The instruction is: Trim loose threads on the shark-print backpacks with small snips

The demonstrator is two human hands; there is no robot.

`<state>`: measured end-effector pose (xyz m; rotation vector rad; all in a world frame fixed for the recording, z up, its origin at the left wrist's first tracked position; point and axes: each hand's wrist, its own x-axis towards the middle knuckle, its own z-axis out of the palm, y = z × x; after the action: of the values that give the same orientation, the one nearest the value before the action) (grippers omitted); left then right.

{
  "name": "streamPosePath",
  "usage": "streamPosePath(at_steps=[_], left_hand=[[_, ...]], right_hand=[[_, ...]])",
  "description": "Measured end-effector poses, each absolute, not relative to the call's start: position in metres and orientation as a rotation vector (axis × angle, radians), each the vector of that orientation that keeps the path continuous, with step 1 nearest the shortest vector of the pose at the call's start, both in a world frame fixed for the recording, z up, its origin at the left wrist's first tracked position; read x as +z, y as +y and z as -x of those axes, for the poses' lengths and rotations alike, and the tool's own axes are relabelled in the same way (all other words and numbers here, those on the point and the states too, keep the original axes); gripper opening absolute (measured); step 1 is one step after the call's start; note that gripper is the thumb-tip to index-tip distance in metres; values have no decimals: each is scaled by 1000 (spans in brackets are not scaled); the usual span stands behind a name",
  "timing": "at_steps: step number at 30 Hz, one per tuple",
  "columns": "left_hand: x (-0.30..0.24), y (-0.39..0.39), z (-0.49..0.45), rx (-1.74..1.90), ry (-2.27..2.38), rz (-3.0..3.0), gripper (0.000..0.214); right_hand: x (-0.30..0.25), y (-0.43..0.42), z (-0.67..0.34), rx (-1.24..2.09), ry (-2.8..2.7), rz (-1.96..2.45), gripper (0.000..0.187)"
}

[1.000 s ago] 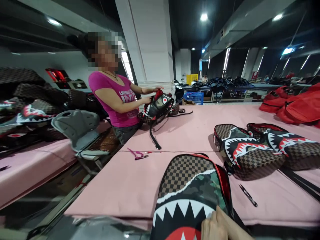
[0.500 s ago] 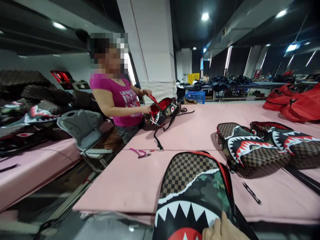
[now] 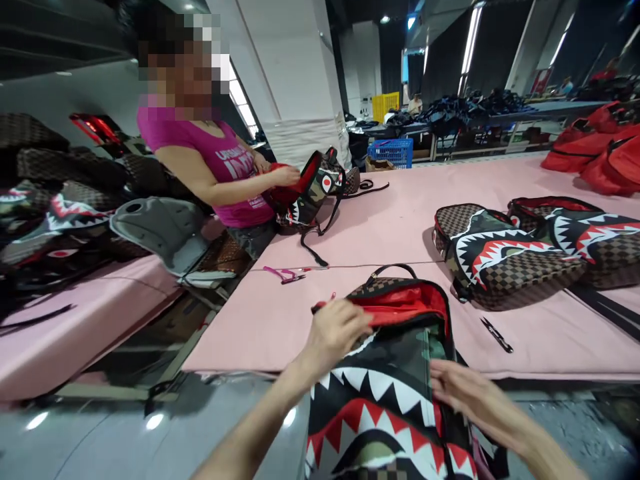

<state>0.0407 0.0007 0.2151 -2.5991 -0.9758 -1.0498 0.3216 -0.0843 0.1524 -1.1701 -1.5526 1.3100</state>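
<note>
A backpack point(image 3: 373, 393) with a shark-mouth print, camouflage and brown checks stands in front of me at the table's near edge. Its top gapes, showing red lining. My left hand point(image 3: 339, 328) is closed on the upper left edge of its front panel. Against the bag's right side lies my right hand point(image 3: 457, 387), its fingers stretched out and held loosely together. Black thread snips point(image 3: 497, 335) lie on the table to the right of the bag.
Two similar backpacks point(image 3: 510, 257) lie at the right on the pink table point(image 3: 400, 220). Pink-handled snips point(image 3: 283, 274) are at the left. Across the table a co-worker point(image 3: 200, 153) handles another open backpack point(image 3: 320, 187). Red bags point(image 3: 600, 150) sit at the far right.
My left hand has come into view and grips the bag's front panel. The bag's top now hangs open. My right hand has moved up to its right side, and the view has tilted down.
</note>
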Motion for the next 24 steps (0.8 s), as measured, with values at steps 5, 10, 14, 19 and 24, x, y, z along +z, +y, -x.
streamPosePath(at_steps=[5, 10, 14, 19, 24], left_hand=[[160, -91, -43, -1236, -1050, 2476, 25], [149, -103, -53, -1213, -1103, 2382, 12], [147, -100, -55, -1283, -1102, 2273, 12], [152, -93, -62, -1330, -1093, 2222, 10], [173, -68, -80, -1532, -1177, 1931, 17]], right_hand=[[218, -66, -329, 467, -2023, 1168, 27], [209, -59, -273, 54, -2508, 799, 14], [195, -62, -267, -12, -2468, 823, 13], [199, -62, -266, 86, -2455, 903, 12], [197, -46, -257, -42, -2160, 866, 13]])
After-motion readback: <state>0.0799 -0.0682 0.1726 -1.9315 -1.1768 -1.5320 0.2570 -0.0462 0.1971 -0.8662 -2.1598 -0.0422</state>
